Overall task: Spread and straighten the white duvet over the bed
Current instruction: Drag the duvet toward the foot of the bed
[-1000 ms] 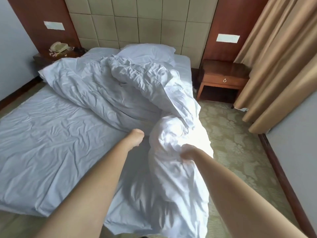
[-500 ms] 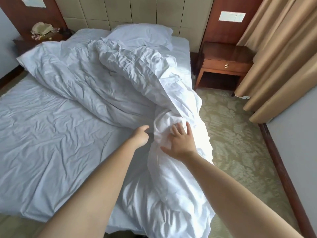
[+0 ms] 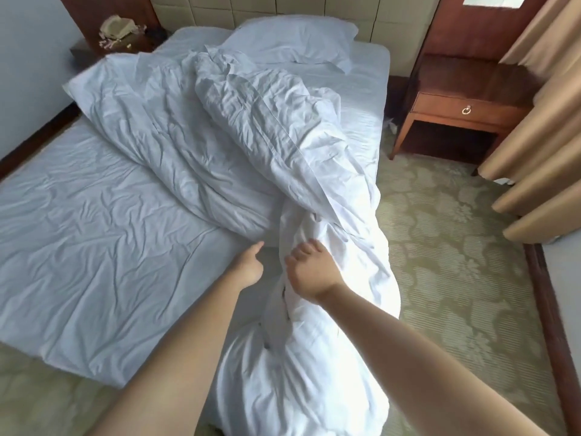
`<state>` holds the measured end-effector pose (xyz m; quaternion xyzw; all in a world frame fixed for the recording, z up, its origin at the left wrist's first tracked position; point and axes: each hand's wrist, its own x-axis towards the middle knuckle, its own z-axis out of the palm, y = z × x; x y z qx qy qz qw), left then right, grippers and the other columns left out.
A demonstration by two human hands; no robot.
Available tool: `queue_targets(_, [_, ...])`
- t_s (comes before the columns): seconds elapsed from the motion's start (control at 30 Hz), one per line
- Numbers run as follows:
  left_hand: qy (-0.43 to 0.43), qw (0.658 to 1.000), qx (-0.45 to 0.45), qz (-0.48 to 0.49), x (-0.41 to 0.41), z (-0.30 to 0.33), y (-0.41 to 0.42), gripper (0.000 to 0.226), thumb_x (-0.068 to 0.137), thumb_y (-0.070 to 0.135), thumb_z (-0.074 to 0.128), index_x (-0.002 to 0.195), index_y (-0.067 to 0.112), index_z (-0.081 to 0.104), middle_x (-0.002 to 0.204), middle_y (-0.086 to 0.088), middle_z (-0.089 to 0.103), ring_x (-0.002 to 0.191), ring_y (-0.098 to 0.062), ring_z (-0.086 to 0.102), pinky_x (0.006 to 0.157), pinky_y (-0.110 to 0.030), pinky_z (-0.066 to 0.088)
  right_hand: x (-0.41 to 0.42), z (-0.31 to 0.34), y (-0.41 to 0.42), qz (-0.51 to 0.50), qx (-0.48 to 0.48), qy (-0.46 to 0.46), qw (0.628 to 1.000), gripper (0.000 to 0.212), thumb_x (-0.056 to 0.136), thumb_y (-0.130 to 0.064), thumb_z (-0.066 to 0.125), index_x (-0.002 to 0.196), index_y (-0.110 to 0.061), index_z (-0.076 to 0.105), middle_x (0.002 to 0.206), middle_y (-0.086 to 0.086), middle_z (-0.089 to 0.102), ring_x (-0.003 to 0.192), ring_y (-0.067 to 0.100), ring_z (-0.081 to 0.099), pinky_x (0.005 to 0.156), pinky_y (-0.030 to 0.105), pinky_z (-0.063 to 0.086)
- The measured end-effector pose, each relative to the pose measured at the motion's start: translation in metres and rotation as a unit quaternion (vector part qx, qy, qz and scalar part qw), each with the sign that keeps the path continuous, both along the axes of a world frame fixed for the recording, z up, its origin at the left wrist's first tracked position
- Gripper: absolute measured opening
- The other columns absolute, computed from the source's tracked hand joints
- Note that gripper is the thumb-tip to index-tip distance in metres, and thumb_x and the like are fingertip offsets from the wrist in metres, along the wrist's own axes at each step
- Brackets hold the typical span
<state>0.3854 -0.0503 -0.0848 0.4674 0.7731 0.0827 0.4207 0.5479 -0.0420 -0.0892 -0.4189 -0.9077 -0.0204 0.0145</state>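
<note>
White duvet (image 3: 239,136) lies bunched in a crumpled ridge running from the far left of the bed (image 3: 78,247) diagonally to the near right corner, where it spills over the edge onto the patterned carpet (image 3: 456,262). I note the near left part of the mattress sheet is uncovered. My right hand (image 3: 314,272) rests on the hanging bundle, fingers curled into the cloth, gripping a fold. My left hand (image 3: 248,265) sits just beside it at the duvet's edge; fingers are hidden under the palm, so I cannot tell whether it holds anything. One pillow (image 3: 292,39) lies at the headboard. Wooden nightstand (image 3: 465,108) stands right of the bed, beside tan curtains (image 3: 540,127).
</note>
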Motion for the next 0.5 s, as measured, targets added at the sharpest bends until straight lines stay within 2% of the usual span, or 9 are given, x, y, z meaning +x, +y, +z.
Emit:
queue_targets(0.03, [0.005, 1.0, -0.003, 0.008, -0.006, -0.001, 0.001, 0.062, 0.096, 0.002, 0.028, 0.151, 0.03, 0.021, 0.153, -0.01, 0.031, 0.132, -0.026, 0.042, 0.097, -0.027, 0.039, -0.009, -0.002, 0.005, 0.006, -0.035, -0.038, 0.999, 0.012, 0.063, -0.021, 0.062, 0.068, -0.017, 0.072, 0.066, 0.003, 0.064, 0.065, 0.024, 0.062, 0.082, 0.033, 0.039])
queue_targets(0.07, [0.009, 1.0, -0.008, 0.015, -0.012, -0.002, 0.001, 0.063, 0.095, 0.002, 0.028, 0.151, 0.031, 0.021, 0.153, -0.01, 0.032, 0.133, -0.026, 0.04, 0.101, -0.028, 0.038, -0.014, -0.003, 0.01, -0.014, -0.078, -0.077, 0.994, 0.016, 0.067, -0.022, 0.062, 0.077, -0.017, 0.074, 0.074, 0.003, 0.067, 0.074, 0.023, 0.064, 0.09, 0.033, 0.036])
queue_targets(0.13, [0.013, 0.999, -0.015, 0.027, -0.027, -0.006, 0.003, 0.064, 0.094, 0.002, 0.029, 0.151, 0.031, 0.02, 0.152, -0.01, 0.033, 0.135, -0.026, 0.039, 0.106, -0.03, 0.037, -0.025, -0.008, 0.021, -0.046, -0.123, -0.112, 0.985, 0.029, 0.082, -0.017, 0.054, 0.106, -0.013, 0.07, 0.105, 0.008, 0.065, 0.103, 0.027, 0.059, 0.103, 0.034, 0.027])
queue_targets(0.17, [0.014, 0.999, -0.016, 0.032, -0.034, -0.009, 0.005, 0.065, 0.093, 0.002, 0.029, 0.151, 0.031, 0.02, 0.151, -0.009, 0.034, 0.135, -0.026, 0.039, 0.107, -0.033, 0.037, -0.031, -0.011, 0.025, -0.061, -0.133, -0.121, 0.982, 0.032, 0.085, -0.016, 0.051, 0.114, -0.011, 0.065, 0.114, 0.009, 0.062, 0.11, 0.028, 0.054, 0.104, 0.034, 0.026])
queue_targets(0.27, [0.01, 0.999, -0.014, 0.041, -0.054, -0.023, 0.013, 0.065, 0.093, 0.002, 0.031, 0.15, 0.031, 0.022, 0.15, -0.009, 0.036, 0.133, -0.026, 0.041, 0.107, -0.037, 0.039, -0.056, -0.011, 0.032, -0.087, -0.121, -0.184, 0.971, 0.04, 0.09, -0.017, 0.048, 0.128, -0.011, 0.055, 0.128, 0.012, 0.051, 0.117, 0.03, 0.046, 0.1, 0.037, 0.029])
queue_targets(0.37, [-0.013, 0.999, -0.026, 0.019, -0.065, -0.037, 0.021, 0.064, 0.094, 0.002, 0.031, 0.151, 0.028, 0.02, 0.15, -0.01, 0.035, 0.136, -0.025, 0.038, 0.108, -0.033, 0.036, -0.074, -0.024, 0.031, -0.084, -0.097, -0.321, 0.938, 0.06, 0.094, -0.03, 0.046, 0.148, -0.014, 0.025, 0.152, 0.018, 0.019, 0.133, 0.037, 0.029, 0.108, 0.047, 0.023])
queue_targets(0.43, [-0.027, 0.999, -0.031, 0.001, -0.067, -0.043, 0.024, 0.064, 0.094, 0.002, 0.031, 0.151, 0.029, 0.019, 0.151, -0.01, 0.034, 0.135, -0.025, 0.039, 0.106, -0.032, 0.038, -0.077, -0.031, 0.031, -0.068, -0.092, -0.389, 0.914, 0.067, 0.097, -0.036, 0.042, 0.152, -0.018, 0.007, 0.157, 0.019, 0.002, 0.141, 0.038, 0.015, 0.11, 0.05, 0.02])
queue_targets(0.47, [-0.031, 0.999, -0.031, -0.007, -0.068, -0.045, 0.025, 0.065, 0.094, 0.002, 0.031, 0.151, 0.029, 0.018, 0.152, -0.009, 0.033, 0.134, -0.025, 0.04, 0.105, -0.032, 0.04, -0.077, -0.035, 0.034, -0.068, -0.09, -0.412, 0.904, 0.07, 0.098, -0.037, 0.041, 0.153, -0.02, 0.0, 0.157, 0.02, 0.002, 0.143, 0.039, 0.011, 0.109, 0.05, 0.022])
queue_targets(0.5, [-0.029, 0.999, -0.031, -0.019, -0.068, -0.046, 0.027, 0.066, 0.093, 0.001, 0.031, 0.152, 0.03, 0.018, 0.153, -0.009, 0.031, 0.133, -0.025, 0.041, 0.104, -0.033, 0.041, -0.078, -0.04, 0.038, -0.073, -0.081, -0.432, 0.895, 0.071, 0.098, -0.037, 0.039, 0.152, -0.021, -0.004, 0.155, 0.023, 0.01, 0.142, 0.041, 0.013, 0.106, 0.048, 0.024])
